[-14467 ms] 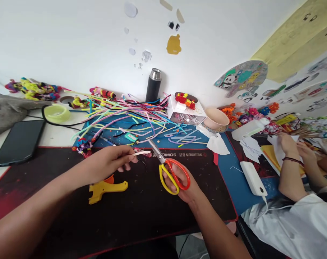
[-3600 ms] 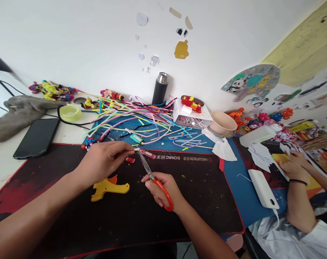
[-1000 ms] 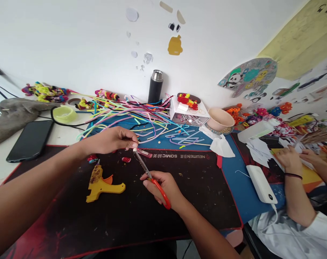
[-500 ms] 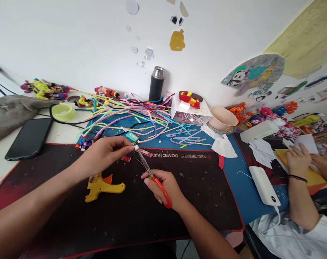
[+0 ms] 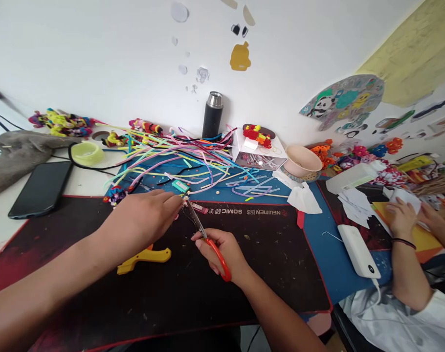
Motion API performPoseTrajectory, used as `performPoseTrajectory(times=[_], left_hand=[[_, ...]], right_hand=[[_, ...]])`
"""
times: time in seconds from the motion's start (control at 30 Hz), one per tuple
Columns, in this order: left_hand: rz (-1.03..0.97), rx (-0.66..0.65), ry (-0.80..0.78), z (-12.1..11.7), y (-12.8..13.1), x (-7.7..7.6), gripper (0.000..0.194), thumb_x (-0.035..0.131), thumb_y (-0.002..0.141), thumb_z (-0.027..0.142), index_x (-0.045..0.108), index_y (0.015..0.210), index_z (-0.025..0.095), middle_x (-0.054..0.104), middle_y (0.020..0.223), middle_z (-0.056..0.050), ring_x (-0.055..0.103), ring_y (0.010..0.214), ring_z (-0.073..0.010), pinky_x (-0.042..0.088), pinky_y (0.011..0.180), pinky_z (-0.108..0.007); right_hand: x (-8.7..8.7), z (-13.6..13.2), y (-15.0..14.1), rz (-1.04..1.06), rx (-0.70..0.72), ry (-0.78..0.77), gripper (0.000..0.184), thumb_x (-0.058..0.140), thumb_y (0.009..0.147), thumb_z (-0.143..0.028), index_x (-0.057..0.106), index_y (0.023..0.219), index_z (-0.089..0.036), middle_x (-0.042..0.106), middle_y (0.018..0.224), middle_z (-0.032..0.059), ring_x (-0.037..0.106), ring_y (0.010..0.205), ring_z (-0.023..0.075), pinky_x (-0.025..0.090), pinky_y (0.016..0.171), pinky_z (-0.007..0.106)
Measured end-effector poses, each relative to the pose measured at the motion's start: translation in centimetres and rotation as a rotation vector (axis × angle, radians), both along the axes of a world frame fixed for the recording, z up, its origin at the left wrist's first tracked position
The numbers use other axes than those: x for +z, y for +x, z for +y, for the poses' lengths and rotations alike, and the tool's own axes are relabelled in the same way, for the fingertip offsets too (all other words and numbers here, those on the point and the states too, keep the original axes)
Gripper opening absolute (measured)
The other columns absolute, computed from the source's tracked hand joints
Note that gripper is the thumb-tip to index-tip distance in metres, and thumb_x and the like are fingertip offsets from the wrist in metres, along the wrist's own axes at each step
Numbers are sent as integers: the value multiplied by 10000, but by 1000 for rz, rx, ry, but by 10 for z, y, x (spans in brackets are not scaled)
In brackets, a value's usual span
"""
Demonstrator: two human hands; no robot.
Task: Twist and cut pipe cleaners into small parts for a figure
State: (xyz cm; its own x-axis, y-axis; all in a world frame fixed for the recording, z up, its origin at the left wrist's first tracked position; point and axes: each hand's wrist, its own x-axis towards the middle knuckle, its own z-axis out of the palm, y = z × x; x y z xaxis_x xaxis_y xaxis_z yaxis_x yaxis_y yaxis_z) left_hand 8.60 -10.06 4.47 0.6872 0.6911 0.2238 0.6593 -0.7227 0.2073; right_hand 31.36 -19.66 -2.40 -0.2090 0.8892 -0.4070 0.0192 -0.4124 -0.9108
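Note:
My right hand (image 5: 224,254) grips red-handled scissors (image 5: 218,256), their blades pointing up and to the left. At the blade tips is a small whitish piece (image 5: 186,200), too small to name. My left hand (image 5: 144,215) is closed in a pinch at that piece, its back turned to me and its fingertips partly hidden. Below my left wrist lies a yellow plastic tool with a curved handle (image 5: 149,256), partly covered by the hand. A small teal-labelled item (image 5: 180,186) and a pink one (image 5: 198,208) lie just beyond the scissors.
Many coloured pipe cleaners (image 5: 171,156) spread behind the black mat (image 5: 244,293). Beyond them stand a dark flask (image 5: 212,117), a white box (image 5: 261,159) and a pink bowl (image 5: 303,160). A phone (image 5: 41,189) lies left; a power bank (image 5: 359,252) and a co-worker's hands (image 5: 404,215) are right.
My left hand has rolled over so its back faces me, covering more of the yellow tool. The scissors have barely moved. The co-worker's hands have shifted slightly with the paper.

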Motion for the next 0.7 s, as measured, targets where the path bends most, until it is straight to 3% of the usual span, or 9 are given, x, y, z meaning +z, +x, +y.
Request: performPoseTrajectory(times=[0.13, 0.27, 0.43, 0.53, 0.7], left_hand=[[234, -53, 137, -2, 3, 17, 232, 529, 1040, 180, 689, 875, 211, 699, 771, -68, 673, 736, -275, 438, 604, -363], [349, -138, 116, 6, 12, 39, 200, 609, 936, 65, 688, 835, 218, 663, 725, -39, 621, 674, -249, 419, 589, -359], [316, -315, 51, 35, 20, 40, 241, 624, 900, 34, 690, 775, 229, 681, 792, -44, 662, 799, -249, 437, 643, -345], [254, -371, -112, 57, 22, 33, 248, 613, 954, 113, 706, 754, 227, 693, 805, -39, 640, 737, -213, 401, 624, -333], [150, -283, -715, 89, 17, 29, 144, 710, 936, 286, 798, 837, 232, 754, 820, -5, 666, 752, -181, 414, 676, -267]], right_hand=[[-1, 1, -1, -21, 35, -8, 373, 784, 900, -454, 781, 1128, -160, 472, 551, -98, 387, 353, 62, 321, 362, 196], [-4, 1, -3, -54, 69, 17, 326, 758, 925, -405, 791, 1143, -165, 505, 580, -79, 403, 391, 67, 330, 404, 200], [-9, 0, -4, -163, 83, 173, 241, 766, 907, -330, 822, 1063, -154, 544, 648, -48, 391, 526, 73, 343, 511, 204], [-12, 0, -3, -194, 93, 212, 260, 785, 892, -322, 832, 1088, -158, 538, 663, -48, 383, 570, 84, 345, 543, 213], [-12, -2, -2, -193, 115, 247, 261, 790, 883, -312, 840, 1092, -163, 535, 671, -45, 385, 601, 97, 347, 563, 227]])
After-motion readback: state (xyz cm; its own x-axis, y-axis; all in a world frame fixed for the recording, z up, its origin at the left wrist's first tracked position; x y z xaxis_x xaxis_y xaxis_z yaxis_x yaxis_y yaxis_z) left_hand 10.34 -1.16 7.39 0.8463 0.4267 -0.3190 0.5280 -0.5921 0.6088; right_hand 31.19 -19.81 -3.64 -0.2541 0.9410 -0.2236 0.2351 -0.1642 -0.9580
